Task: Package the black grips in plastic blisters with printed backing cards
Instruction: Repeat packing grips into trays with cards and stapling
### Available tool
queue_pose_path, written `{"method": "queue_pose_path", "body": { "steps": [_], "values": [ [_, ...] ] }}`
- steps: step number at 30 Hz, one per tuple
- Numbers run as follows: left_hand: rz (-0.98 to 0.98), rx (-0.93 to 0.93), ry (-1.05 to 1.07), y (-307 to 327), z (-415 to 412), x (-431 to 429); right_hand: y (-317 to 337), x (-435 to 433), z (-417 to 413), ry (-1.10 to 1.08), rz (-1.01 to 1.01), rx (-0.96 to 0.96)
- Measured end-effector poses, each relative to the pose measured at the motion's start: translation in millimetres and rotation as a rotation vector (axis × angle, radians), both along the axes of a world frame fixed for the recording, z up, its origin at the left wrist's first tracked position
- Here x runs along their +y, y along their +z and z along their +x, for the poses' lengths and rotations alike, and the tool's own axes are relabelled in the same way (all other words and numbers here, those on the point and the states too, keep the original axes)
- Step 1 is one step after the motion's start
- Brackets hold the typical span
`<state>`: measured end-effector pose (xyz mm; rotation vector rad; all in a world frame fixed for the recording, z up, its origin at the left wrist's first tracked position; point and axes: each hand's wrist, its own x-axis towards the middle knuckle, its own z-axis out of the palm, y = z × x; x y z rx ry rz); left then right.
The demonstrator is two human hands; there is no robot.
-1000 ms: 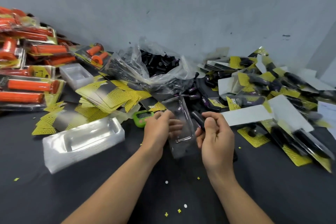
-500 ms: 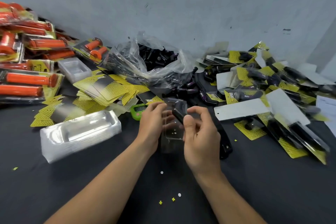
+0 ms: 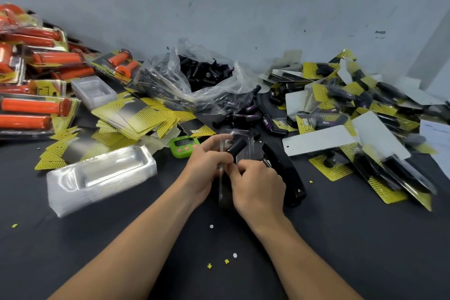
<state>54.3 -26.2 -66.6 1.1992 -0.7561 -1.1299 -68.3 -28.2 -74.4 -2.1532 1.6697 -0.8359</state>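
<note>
Plastic, thin and glossy, forms the clear blister (image 3: 246, 136) held over the middle of the dark, matte table (image 3: 341, 238); it is a rounded-rectangle shell whose edges catch the light. In its upper part lies the black grip (image 3: 236, 148), a smooth, dull cylinder tilted with its far end toward the upper right. The left hand (image 3: 207, 168) curls its fingers round the blister's left edge. The right hand (image 3: 258, 187) closes on the grip's near end and pinches it, though its fingertips are tucked out of sight behind the knuckles. Both hands hide the blister's lower half, and what shows is hard to separate from the dark surface beneath.

Just right of the hands lies a shiny black stapler (image 3: 285, 173), and a green timer (image 3: 183, 146) sits just beyond the left hand. Farther left are a nested stack of clear trays (image 3: 102, 178) and fanned yellow-and-black backing cards (image 3: 136, 117) with a dotted print. Behind them, a crumpled clear bag (image 3: 168, 78) holds loose black grips. Orange packs (image 3: 36, 107) are cut off at the left edge, and the finished packs (image 3: 365, 117) on the right form a jumbled, blurred pile
</note>
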Motion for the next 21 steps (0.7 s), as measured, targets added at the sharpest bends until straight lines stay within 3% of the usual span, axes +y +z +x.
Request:
{"method": "queue_pose_path", "body": {
  "steps": [3, 8, 15, 19, 21],
  "values": [
    [-0.006, -0.025, 0.094, -3, 0, -4, 3, -2, -4, 0.084, 0.025, -0.142],
    [0.012, -0.119, 0.194, -3, -2, -4, 4, -5, -17, 0.057, -0.109, -0.434],
    [0.057, -0.572, 0.195, -4, -2, 0, 9, 1, -7, 0.095, -0.182, -0.419],
    [0.058, -0.607, 0.224, -7, 1, -4, 16, -1, 9, 0.132, -0.285, -0.377],
    [0.059, -0.582, 0.237, -5, 5, -7, 20, -8, 24, 0.163, -0.241, -0.319]
  ]
}}
